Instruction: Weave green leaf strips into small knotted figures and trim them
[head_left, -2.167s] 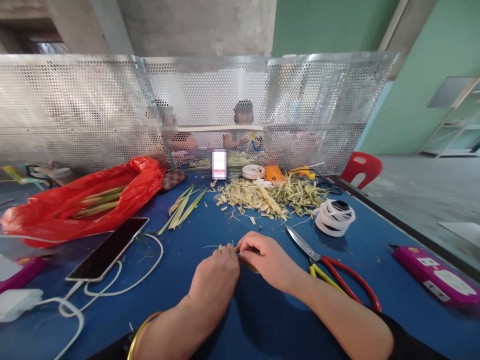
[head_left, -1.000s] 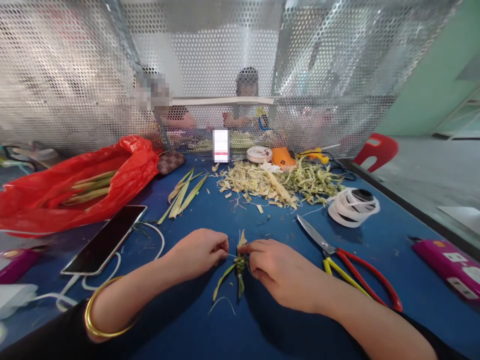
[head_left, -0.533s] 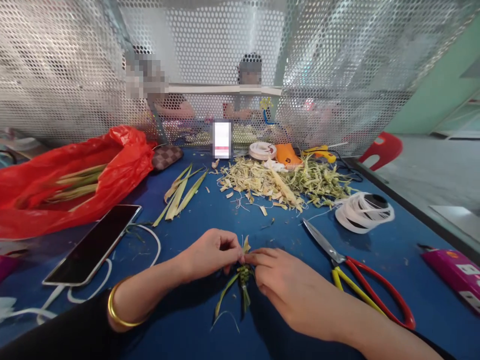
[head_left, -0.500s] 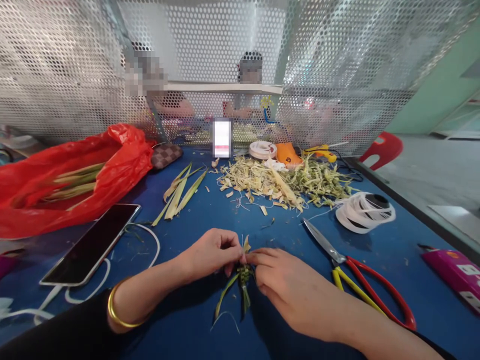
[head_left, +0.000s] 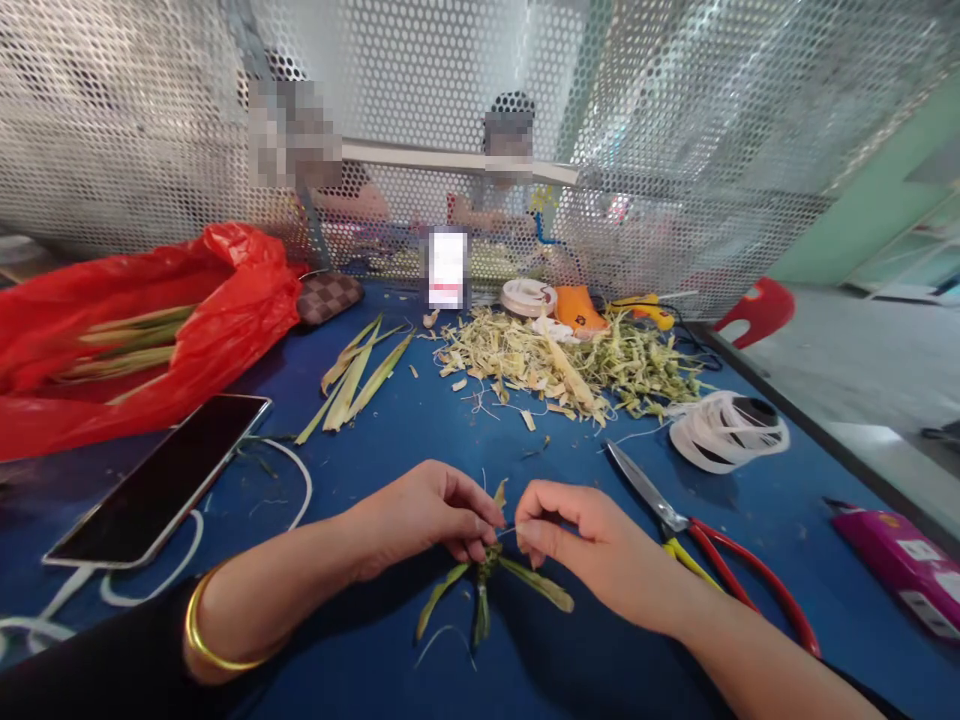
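A small bundle of tied green leaf strips [head_left: 486,572] lies in front of me, with its narrow ends spread to both sides and toward me. My left hand [head_left: 439,510], a gold bangle on its wrist, is closed with the fingertips on the top of the bundle. Just to the right, my right hand [head_left: 581,530] pinches a thin white thread [head_left: 508,531] that runs to the bundle. A loose end of thread curves below the leaves. Scissors [head_left: 667,505] with red and yellow handles lie to the right of my right hand.
Leaf scraps [head_left: 540,365] are heaped at the back, near a thread spool [head_left: 727,430]. Loose leaf strips [head_left: 356,385], a phone [head_left: 161,485] with cable and a red bag [head_left: 247,290] are left. A perforated screen [head_left: 450,60] stands behind; people sit beyond it.
My right hand has drawn away to the right from the bundle, and a thread now stretches between the hands. A leaf strip on the right side has come into view.
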